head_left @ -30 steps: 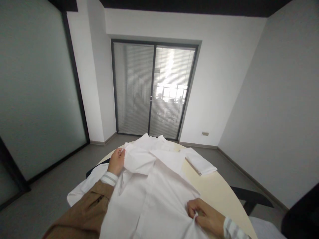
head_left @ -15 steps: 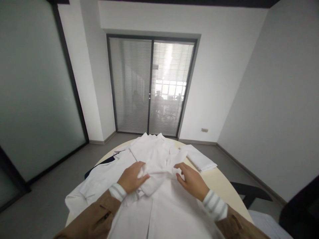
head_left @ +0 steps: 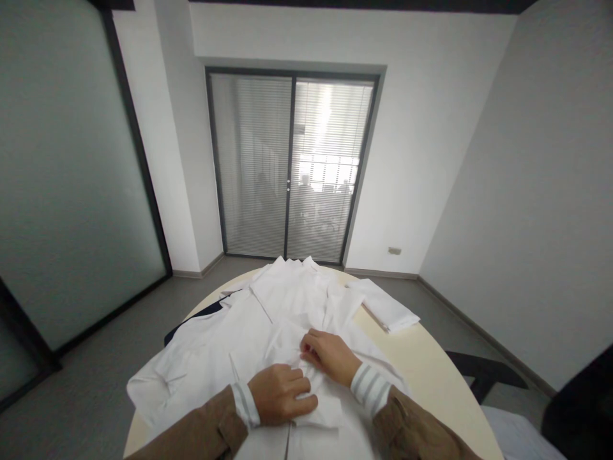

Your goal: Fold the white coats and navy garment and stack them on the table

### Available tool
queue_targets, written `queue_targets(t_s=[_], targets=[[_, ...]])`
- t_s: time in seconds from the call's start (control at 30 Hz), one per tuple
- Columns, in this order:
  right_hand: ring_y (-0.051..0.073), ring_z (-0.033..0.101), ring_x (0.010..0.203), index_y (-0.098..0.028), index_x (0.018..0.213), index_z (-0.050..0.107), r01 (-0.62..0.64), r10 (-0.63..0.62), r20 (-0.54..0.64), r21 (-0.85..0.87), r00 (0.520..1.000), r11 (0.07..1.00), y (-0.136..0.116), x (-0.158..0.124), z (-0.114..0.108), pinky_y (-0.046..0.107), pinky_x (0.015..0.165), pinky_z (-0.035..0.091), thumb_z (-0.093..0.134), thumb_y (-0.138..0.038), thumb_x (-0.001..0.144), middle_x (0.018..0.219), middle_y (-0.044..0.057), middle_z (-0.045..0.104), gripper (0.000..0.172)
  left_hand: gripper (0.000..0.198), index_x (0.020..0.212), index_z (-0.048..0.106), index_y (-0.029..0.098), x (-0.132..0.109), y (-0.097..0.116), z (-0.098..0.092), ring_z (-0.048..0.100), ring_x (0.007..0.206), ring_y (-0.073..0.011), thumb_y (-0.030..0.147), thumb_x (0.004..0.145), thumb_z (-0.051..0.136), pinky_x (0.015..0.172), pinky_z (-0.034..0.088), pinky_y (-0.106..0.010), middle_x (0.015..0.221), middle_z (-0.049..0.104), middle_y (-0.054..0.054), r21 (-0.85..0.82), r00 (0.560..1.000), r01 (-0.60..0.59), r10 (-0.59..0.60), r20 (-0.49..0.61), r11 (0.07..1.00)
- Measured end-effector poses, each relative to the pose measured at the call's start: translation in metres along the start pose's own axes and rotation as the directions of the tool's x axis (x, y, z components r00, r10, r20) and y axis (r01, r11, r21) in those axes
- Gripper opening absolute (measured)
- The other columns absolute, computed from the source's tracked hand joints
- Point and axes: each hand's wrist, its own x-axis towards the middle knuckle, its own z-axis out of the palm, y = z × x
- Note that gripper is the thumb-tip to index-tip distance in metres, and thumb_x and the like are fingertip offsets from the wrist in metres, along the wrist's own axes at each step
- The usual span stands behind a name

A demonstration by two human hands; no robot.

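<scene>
Head view: left hand [head_left: 282, 394] nearest, fingers curled over the middle of a white shirt [head_left: 301, 297] – fingertips partly hidden, can't tell if cloth is gripped. Right hand [head_left: 332, 356] just beyond, fingers drawn in narrow at the same patch; pinch on cloth not clear. Half a second ago both hands were apart, fingers spread either side of the bunched cloth; now they've come together, left one nearer the body. Reads as work narrowing to one small area of the shirt. Shirt spreads over the round desk [head_left: 431, 377], collar at far edge. Dark cloth [head_left: 204, 316] peeks out at left, folded white cloth [head_left: 390, 306] far right – both untouched.
</scene>
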Motion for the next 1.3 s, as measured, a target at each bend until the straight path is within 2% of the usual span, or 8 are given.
queue_targets(t_s=[0.17, 0.3, 0.4, 0.5, 0.53, 0.7, 0.83, 1.3], targets=[[0.016, 0.059, 0.067, -0.021, 0.088, 0.059, -0.177, 0.243, -0.305, 0.228, 0.921, 0.957, 0.023, -0.013, -0.020, 0.027, 0.065, 0.045, 0.048, -0.044, 0.096, 0.076, 0.002, 0.064, 0.027, 0.017, 0.102, 0.056, 0.022, -0.007, -0.007, 0.004, 0.060, 0.077, -0.0176, 0.018, 0.097, 0.040, 0.062, 0.044, -0.028, 0.087, 0.064, -0.005, -0.031, 0.990, 0.130, -0.131, -0.051, 0.991], [0.016, 0.058, 0.060, -0.021, 0.096, 0.054, -0.264, 0.494, -0.508, 0.459, 0.705, 0.848, 0.059, -0.030, -0.043, 0.027, 0.056, 0.046, 0.043, -0.055, 0.093, 0.080, 0.003, 0.063, 0.036, 0.016, 0.103, 0.059, 0.023, -0.012, -0.013, 0.007, 0.062, 0.082, -0.0218, 0.027, 0.092, 0.050, 0.069, 0.048, -0.032, 0.092, 0.067, -0.007, -0.055, 0.930, 0.356, -0.359, -0.081, 0.933], [0.017, 0.060, 0.064, -0.019, 0.114, 0.050, -0.326, 0.589, -0.561, 0.502, 0.582, 0.801, 0.090, -0.050, -0.053, 0.030, 0.058, 0.050, 0.039, -0.053, 0.093, 0.092, 0.007, 0.064, 0.042, 0.019, 0.106, 0.059, 0.023, -0.020, -0.033, -0.001, 0.063, 0.097, -0.0249, 0.028, 0.090, 0.051, 0.082, 0.049, -0.034, 0.102, 0.067, -0.009, -0.094, 0.653, 0.739, -0.744, -0.141, 0.667], [0.022, 0.065, 0.080, -0.018, 0.117, 0.056, -0.456, 0.585, -0.514, 0.366, 0.628, 0.811, 0.113, -0.071, -0.046, 0.039, 0.079, 0.052, 0.035, -0.045, 0.092, 0.096, 0.010, 0.065, 0.042, 0.029, 0.119, 0.052, 0.021, -0.036, -0.062, -0.012, 0.063, 0.102, -0.0258, 0.030, 0.093, 0.042, 0.081, 0.050, -0.035, 0.115, 0.064, -0.010, -0.142, 0.213, 0.961, -0.961, -0.175, 0.238], [0.024, 0.065, 0.088, -0.017, 0.116, 0.059, -0.494, 0.589, -0.465, 0.322, 0.661, 0.808, 0.117, -0.077, -0.039, 0.042, 0.086, 0.050, 0.036, -0.045, 0.091, 0.100, 0.012, 0.065, 0.044, 0.031, 0.121, 0.050, 0.020, -0.042, -0.071, -0.014, 0.062, 0.103, -0.0267, 0.032, 0.094, 0.039, 0.082, 0.049, -0.036, 0.118, 0.062, -0.011, -0.126, 0.144, 0.978, -0.977, -0.160, 0.165], [0.034, 0.051, 0.125, -0.013, 0.137, 0.049, -0.550, 0.578, -0.282, 0.180, 0.766, 0.816, 0.112, -0.090, 0.005, 0.049, 0.105, 0.041, 0.062, -0.052, 0.078, 0.136, 0.020, 0.052, 0.072, 0.062, 0.130, 0.049, 0.015, -0.071, -0.086, 0.003, 0.045, 0.131, -0.0345, 0.055, 0.084, 0.055, 0.106, 0.035, -0.044, 0.141, 0.048, -0.018, 0.057, 0.203, 0.978, -0.979, -0.008, 0.203], [0.028, 0.054, 0.123, -0.016, 0.136, 0.051, -0.420, 0.431, -0.311, 0.105, 0.847, 0.901, 0.099, -0.087, 0.015, 0.043, 0.106, 0.041, 0.051, -0.033, 0.087, 0.134, 0.016, 0.054, 0.052, 0.068, 0.138, 0.043, 0.014, -0.083, -0.088, 0.015, 0.039, 0.137, -0.0340, 0.058, 0.087, 0.049, 0.110, 0.032, -0.044, 0.151, 0.037, -0.019, 0.036, 0.203, 0.978, -0.978, 0.045, 0.205], [0.025, 0.061, 0.113, -0.026, 0.123, 0.062, -0.231, 0.223, -0.292, 0.009, 0.930, 0.973, 0.096, -0.109, -0.098, 0.038, 0.100, 0.047, 0.047, -0.034, 0.092, 0.125, 0.009, 0.063, 0.036, 0.080, 0.152, 0.029, 0.023, -0.120, -0.136, 0.017, 0.023, 0.147, -0.0318, 0.067, 0.087, 0.039, 0.116, 0.017, -0.055, 0.160, 0.024, -0.014, -0.012, 0.154, 0.987, -0.906, 0.395, 0.163]])
